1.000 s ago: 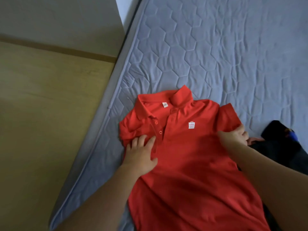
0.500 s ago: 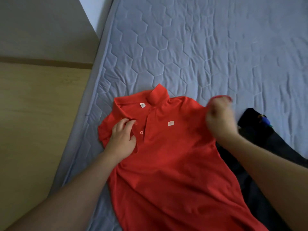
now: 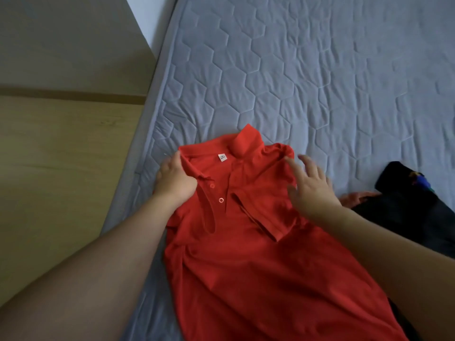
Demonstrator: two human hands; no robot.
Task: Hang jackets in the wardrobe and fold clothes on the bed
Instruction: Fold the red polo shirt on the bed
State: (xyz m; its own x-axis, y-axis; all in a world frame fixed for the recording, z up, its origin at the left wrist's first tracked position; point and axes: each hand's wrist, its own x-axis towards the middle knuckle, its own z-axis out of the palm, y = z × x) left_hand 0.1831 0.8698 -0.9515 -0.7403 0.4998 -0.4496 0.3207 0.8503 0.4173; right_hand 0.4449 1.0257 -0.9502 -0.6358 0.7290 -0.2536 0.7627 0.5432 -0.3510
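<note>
Red polo shirt lies face-up, sleeve folded inward.

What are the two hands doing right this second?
Left hand: grips the red polo shirt at its shoulder.
Right hand: open, fingers spread over the folded-in sleeve.

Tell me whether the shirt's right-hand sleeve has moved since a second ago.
Yes. The sleeve has been folded inward over the chest of the red polo shirt, away from the dark clothes. The right hand hovers open above it.
</note>
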